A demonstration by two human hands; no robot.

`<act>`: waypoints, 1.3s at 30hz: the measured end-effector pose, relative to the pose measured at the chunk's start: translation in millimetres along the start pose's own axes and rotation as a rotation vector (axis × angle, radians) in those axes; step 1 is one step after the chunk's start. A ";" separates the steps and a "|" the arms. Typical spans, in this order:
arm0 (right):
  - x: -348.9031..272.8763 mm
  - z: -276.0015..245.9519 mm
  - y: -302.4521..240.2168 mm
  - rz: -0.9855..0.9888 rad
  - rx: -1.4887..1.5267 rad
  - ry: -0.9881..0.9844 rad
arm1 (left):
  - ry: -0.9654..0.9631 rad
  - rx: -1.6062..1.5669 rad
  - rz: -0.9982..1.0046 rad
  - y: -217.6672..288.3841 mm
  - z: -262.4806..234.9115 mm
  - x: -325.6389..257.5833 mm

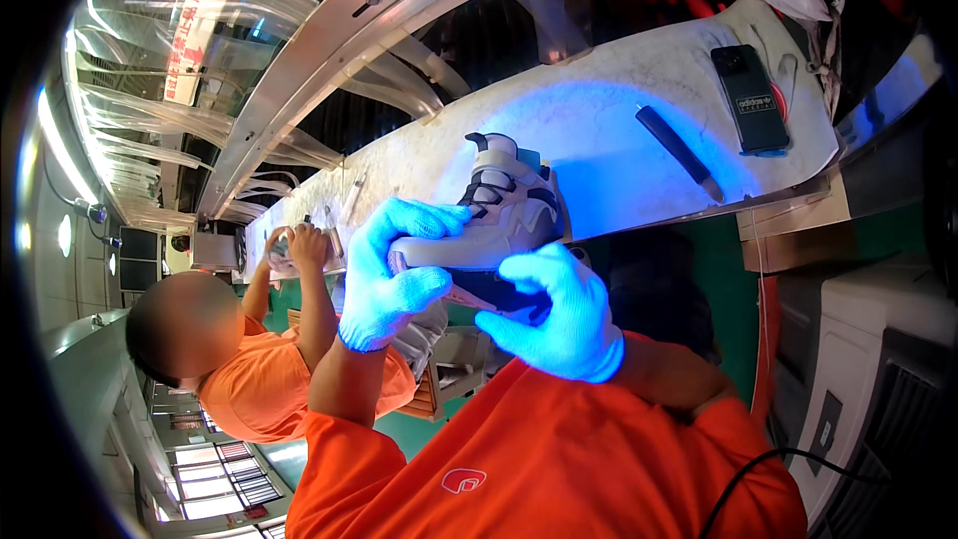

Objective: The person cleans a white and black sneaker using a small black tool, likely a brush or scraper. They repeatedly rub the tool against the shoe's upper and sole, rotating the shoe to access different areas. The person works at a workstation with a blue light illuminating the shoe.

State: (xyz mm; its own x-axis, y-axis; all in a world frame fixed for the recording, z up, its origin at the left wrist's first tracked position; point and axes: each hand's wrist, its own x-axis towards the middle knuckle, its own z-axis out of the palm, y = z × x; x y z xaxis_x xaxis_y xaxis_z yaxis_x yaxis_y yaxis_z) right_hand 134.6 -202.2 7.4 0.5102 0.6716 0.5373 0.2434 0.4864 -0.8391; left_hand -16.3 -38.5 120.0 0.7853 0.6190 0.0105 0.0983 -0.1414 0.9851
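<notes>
A light grey sneaker (514, 220) with dark laces and trim is held up at the near edge of the workbench, under a blue light. My left hand (389, 274), in a knitted glove, wraps round its toe end, with the thumb low by the sole. On the shoe's right side, my right hand (564, 314) wears the same kind of glove. Its fingers curl and grip the lower edge near the sole. Much of the sole faces down and is partly hidden by the fingers.
On the pale workbench (599, 120) lie a dark pen-shaped tool (679, 152) and a black phone (748, 100). A metal rail (329, 35) with clear plastic strips (160, 110) runs along the far side. A co-worker in an orange shirt (264, 379) works at the left. A pale cabinet (858, 339) stands at the right.
</notes>
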 end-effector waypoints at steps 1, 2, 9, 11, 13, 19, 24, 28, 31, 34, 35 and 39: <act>1.3 0.2 1.2 -0.082 -0.026 0.009 | 0.007 0.002 -0.007 2.6 2.6 1.2; 1.4 1.7 5.8 0.002 -0.004 0.017 | 0.013 0.003 -0.014 3.7 3.9 2.5; 11.4 2.1 15.2 -0.001 -0.044 0.026 | -0.014 0.025 -0.006 0.4 -6.0 5.4; 12.2 3.0 17.3 -0.031 -0.052 0.023 | -0.039 0.029 0.015 -1.6 -8.6 8.8; 14.9 3.9 20.5 -0.072 -0.068 0.022 | -0.034 0.012 0.018 -3.3 -10.3 9.9; 25.0 14.9 23.6 -0.003 -0.079 0.018 | -0.082 0.019 -0.025 6.4 -24.9 10.9; 30.9 22.4 27.8 0.037 -0.035 -0.002 | -0.189 0.443 -0.003 24.1 -33.8 23.7; 39.6 18.7 24.5 0.028 -0.117 -0.054 | -0.163 0.437 -0.036 22.9 -30.4 24.2; 44.3 16.6 27.4 0.026 -0.126 -0.054 | -0.156 0.498 -0.121 40.3 -19.3 30.1; 43.1 14.8 26.4 0.084 -0.080 -0.069 | -0.138 0.525 -0.171 45.1 -12.2 34.3; 40.6 17.4 28.6 0.065 -0.069 -0.031 | -0.129 0.523 -0.176 44.8 -11.7 35.9; 25.8 15.8 39.1 -0.004 -0.080 0.072 | -0.106 0.537 -0.196 44.8 -14.5 39.7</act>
State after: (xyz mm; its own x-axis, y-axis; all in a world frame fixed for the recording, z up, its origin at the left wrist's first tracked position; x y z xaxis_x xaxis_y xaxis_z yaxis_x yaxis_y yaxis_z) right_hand 144.2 -157.0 -10.3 0.5665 0.6265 0.5352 0.3091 0.4406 -0.8428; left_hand 10.5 -9.1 167.0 0.7755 0.5961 -0.2079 0.5226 -0.4214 0.7412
